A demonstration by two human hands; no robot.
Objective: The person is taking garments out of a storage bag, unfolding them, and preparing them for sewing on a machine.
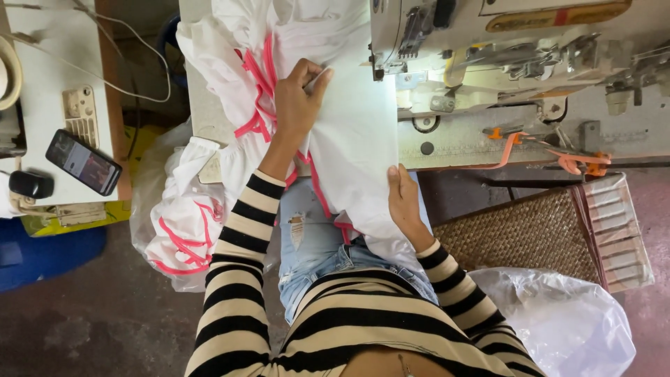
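Fabric: white cloth (349, 132) with pink trim, spread flat on the sewing table in front of the machine, near edge drooping over the lap.
Pink trim: narrow bright strips (259, 77) running along the seams, bunched under and beside the left hand.
Left hand: (296, 101) pressed palm-down on the cloth, fingers curled, thumb and forefinger pinching a small fold of white fabric near the fingertips.
Right hand: (405, 199) laid along the right edge of the cloth at the table's near rim, fingers flat and extended, thumb tucked against the fabric; whether gripping or merely steadying cannot be told.
Sleeves: black-and-cream stripes (234, 272) on both arms; ripped light denim (314, 244) beneath the hanging cloth.
Sewing machine: pale industrial head (488, 49) to the right of the cloth, lamp lighting the fabric near the needle area.
Table: pale worktop (460, 143) with a ruler strip along its front edge, orange tape (551, 150) trailing across it.
Heap: more white-and-pink pieces in a clear bag (181, 230) hanging left of the knee.
Right side: woven basket (523, 234) below the table, clear plastic bag (565, 321) beside it.
Far left: second white table (49, 91) with a dark phone (82, 162), a black mouse-like object (29, 185) and a cable.
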